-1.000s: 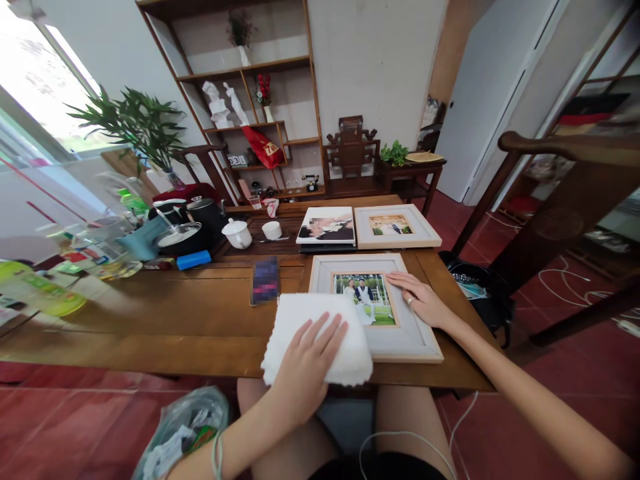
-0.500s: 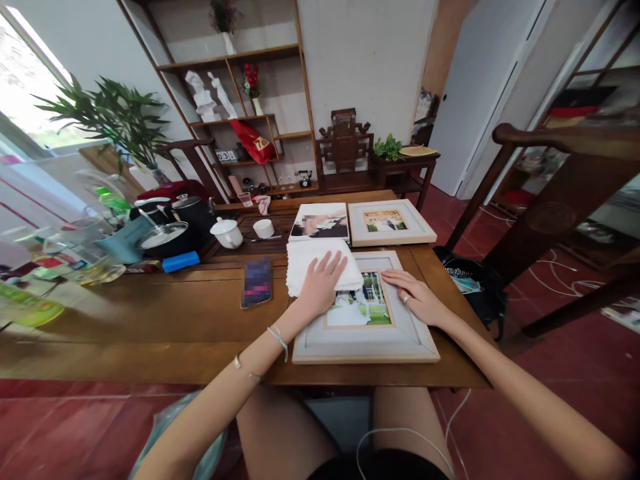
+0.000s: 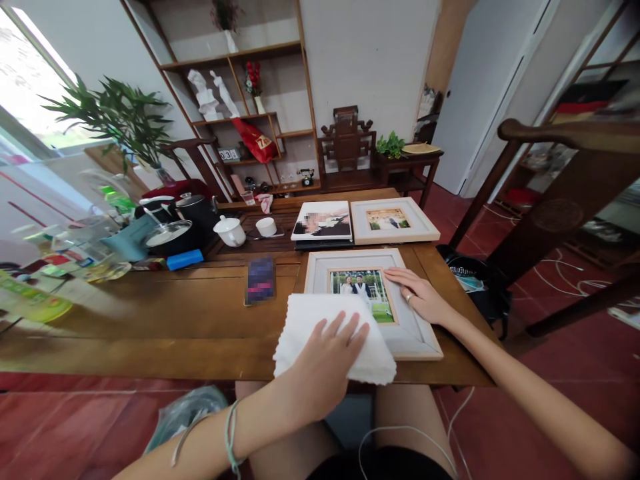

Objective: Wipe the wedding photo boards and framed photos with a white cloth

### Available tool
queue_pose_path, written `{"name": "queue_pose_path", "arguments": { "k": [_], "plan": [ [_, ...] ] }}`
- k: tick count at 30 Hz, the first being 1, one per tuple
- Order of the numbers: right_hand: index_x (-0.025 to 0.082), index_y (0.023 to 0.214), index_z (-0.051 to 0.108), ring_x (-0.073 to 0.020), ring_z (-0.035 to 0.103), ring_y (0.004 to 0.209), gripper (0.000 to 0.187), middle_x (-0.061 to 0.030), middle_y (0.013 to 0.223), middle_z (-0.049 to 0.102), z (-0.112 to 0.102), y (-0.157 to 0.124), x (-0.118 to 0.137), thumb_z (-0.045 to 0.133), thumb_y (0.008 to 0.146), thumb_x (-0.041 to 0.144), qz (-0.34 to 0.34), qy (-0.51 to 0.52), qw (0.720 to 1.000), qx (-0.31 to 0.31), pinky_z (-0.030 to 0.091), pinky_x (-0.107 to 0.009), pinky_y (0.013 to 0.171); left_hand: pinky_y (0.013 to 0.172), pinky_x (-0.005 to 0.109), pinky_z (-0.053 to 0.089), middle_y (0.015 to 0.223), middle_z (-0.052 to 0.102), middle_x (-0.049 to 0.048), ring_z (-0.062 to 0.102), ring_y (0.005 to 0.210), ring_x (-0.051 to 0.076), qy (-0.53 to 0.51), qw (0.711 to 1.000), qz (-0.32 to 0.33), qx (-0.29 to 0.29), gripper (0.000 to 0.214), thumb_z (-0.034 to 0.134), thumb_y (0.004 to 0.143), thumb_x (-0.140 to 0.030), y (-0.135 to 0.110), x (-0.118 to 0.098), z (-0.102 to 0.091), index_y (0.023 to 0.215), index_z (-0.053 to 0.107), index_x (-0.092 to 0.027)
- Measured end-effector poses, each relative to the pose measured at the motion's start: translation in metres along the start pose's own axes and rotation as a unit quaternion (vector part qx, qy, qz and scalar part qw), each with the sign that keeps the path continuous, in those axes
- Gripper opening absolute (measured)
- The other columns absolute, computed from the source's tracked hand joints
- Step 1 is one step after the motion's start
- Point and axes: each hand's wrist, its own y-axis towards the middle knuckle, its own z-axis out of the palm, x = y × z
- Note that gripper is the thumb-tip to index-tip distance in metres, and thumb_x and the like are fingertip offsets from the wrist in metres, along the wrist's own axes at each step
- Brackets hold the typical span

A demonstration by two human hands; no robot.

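A white cloth (image 3: pixel 320 320) with a scalloped edge covers the lower left of a pale picture frame (image 3: pixel 417 348) on the table. My left hand (image 3: pixel 325 363) lies over the cloth, fingers spread and pressing down on it; its thumb is hidden. My right hand (image 3: pixel 415 293) rests flat on the frame's right side, fingers stretched out, the tips at the inner border. A ring is on one of its fingers. Inside the frame, a photo (image 3: pixel 383 310) shows two people outdoors, its lower left under the cloth.
Behind stand a second framed photo (image 3: pixel 400 230) and a white-edged picture panel (image 3: pixel 320 220). To the left lie a phone (image 3: pixel 260 280), a white cup (image 3: pixel 266 227), a lidded white teacup (image 3: pixel 230 230) and a blue block (image 3: pixel 185 259). A wooden chair (image 3: pixel 545 200) stands right.
My left hand has drawn the cloth toward me, from the frame's upper left to its lower edge, uncovering the photo's upper part. My right hand stays on the frame's right side.
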Motion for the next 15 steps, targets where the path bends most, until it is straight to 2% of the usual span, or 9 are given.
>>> {"name": "queue_pose_path", "arguments": {
  "k": [3,7,11,15],
  "plan": [
    [0.03,0.126,0.06,-0.0254,0.051,0.126,0.049,-0.0034,0.131,0.06,0.0,0.0,0.0,0.044,0.083,0.013,0.001,0.004,1.0,-0.002,0.038,-0.056,0.107,0.112,0.05,0.028,0.157,0.022,0.0106,0.021,0.144,0.03,0.0,0.999,0.004,-0.047,0.081,0.046,0.073,-0.007,0.008,0.006,0.009,0.149,0.021,-0.017],
    [0.029,0.126,0.061,-0.0265,0.051,0.126,0.046,-0.0041,0.131,0.06,0.001,0.0,-0.001,0.044,0.085,0.017,-0.002,0.008,1.0,-0.003,0.039,-0.056,0.107,0.115,0.049,0.02,0.158,0.017,0.0119,0.014,0.146,0.028,0.02,0.995,-0.031,-0.096,0.085,0.049,0.07,-0.003,0.042,0.038,0.02,0.149,0.021,-0.018],
    [0.027,0.128,0.059,-0.0267,0.05,0.127,0.043,-0.0053,0.132,0.06,0.001,0.0,-0.002,0.043,0.088,0.022,-0.008,0.011,1.0,0.0,0.038,-0.056,0.107,0.116,0.046,0.017,0.159,0.013,0.0101,0.008,0.147,0.025,0.032,0.982,-0.062,-0.173,0.087,0.047,0.071,0.0,0.08,0.069,0.017,0.149,0.017,-0.021],
    [0.025,0.129,0.058,-0.0262,0.049,0.127,0.043,-0.0067,0.133,0.059,0.002,0.0,-0.002,0.041,0.09,0.022,-0.01,0.006,1.0,0.005,0.036,-0.055,0.109,0.116,0.045,0.019,0.159,0.015,0.0099,0.011,0.147,0.026,0.032,0.972,-0.073,-0.223,0.084,0.047,0.073,-0.001,0.109,0.081,0.014,0.15,0.016,-0.019]
  ]
}}
